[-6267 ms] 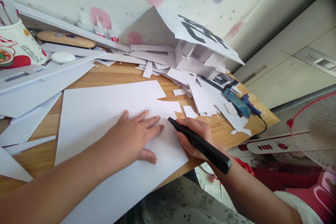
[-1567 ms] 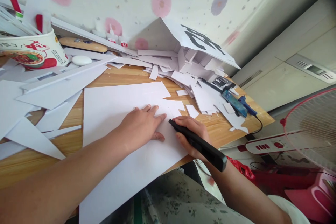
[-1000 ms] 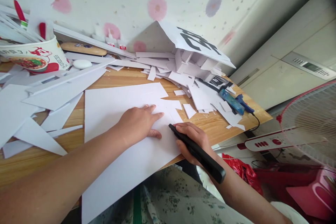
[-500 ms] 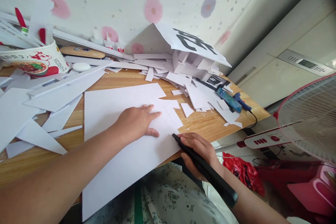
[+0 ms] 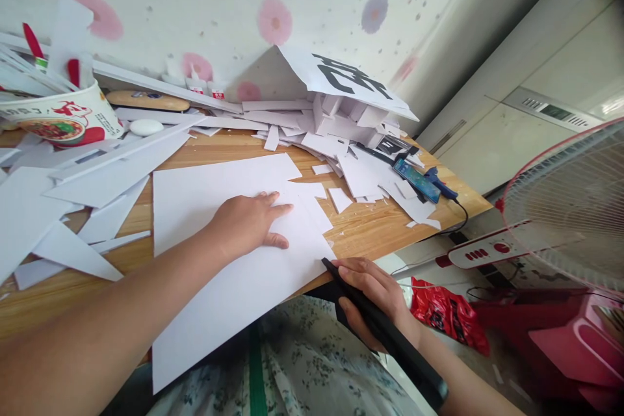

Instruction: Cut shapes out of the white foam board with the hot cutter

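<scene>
Board, probably light, stiff and easily dented (best held flat near its middle), lies left of the cutter, left hand spread on it, gripping nothing, right hand wrapped closed round the cutter, scraps beyond it.

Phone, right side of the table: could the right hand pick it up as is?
Probably not: the right hand is wrapped around the black tool. The way itself looks open, with flat white scraps before the phone.
</scene>
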A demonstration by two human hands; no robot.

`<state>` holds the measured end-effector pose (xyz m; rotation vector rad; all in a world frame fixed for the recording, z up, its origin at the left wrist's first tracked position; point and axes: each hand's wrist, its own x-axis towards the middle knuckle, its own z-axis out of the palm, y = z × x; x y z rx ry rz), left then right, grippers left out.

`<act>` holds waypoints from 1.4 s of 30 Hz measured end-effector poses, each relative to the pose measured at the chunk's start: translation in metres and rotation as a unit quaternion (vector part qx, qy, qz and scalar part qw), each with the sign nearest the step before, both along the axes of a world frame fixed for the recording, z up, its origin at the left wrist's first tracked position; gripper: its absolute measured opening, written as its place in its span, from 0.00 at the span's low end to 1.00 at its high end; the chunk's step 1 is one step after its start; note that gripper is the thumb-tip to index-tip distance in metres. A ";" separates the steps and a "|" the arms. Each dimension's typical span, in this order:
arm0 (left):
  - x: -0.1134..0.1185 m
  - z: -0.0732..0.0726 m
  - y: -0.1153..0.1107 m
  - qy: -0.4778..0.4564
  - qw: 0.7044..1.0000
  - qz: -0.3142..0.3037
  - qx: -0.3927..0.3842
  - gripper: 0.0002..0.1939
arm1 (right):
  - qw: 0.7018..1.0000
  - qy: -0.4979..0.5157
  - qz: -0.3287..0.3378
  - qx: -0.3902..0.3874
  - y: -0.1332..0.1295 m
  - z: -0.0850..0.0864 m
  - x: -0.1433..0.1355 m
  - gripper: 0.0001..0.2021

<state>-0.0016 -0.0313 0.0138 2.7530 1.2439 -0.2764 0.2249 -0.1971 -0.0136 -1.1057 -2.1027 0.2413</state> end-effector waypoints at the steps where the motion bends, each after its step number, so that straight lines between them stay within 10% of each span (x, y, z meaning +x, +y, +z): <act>1: 0.000 0.000 0.000 0.002 1.000 0.000 0.001 0.39 | 1.000 -0.003 -0.002 0.004 -0.002 0.000 0.000 0.26; 22: -0.003 0.001 -0.004 -0.038 0.999 0.000 -0.008 0.36 | 0.994 0.113 -0.010 -0.004 -0.024 -0.014 0.012 0.24; 26: -0.016 -0.003 0.002 -0.091 0.996 0.017 -0.005 0.30 | 0.977 0.174 -0.122 -0.011 -0.011 -0.006 0.030 0.14; 31: -0.053 -0.001 0.030 -0.111 0.983 0.107 0.096 0.30 | 0.972 -0.057 -0.225 0.043 0.034 0.010 0.065 0.13; 35: -0.080 -0.003 0.049 -0.067 0.974 0.193 0.093 0.33 | 0.967 -0.163 -0.194 0.043 0.061 0.011 0.062 0.15; 42: -0.079 -0.004 0.049 -0.087 0.973 0.196 0.080 0.33 | 0.997 -0.027 -0.076 0.007 0.073 0.027 0.027 0.08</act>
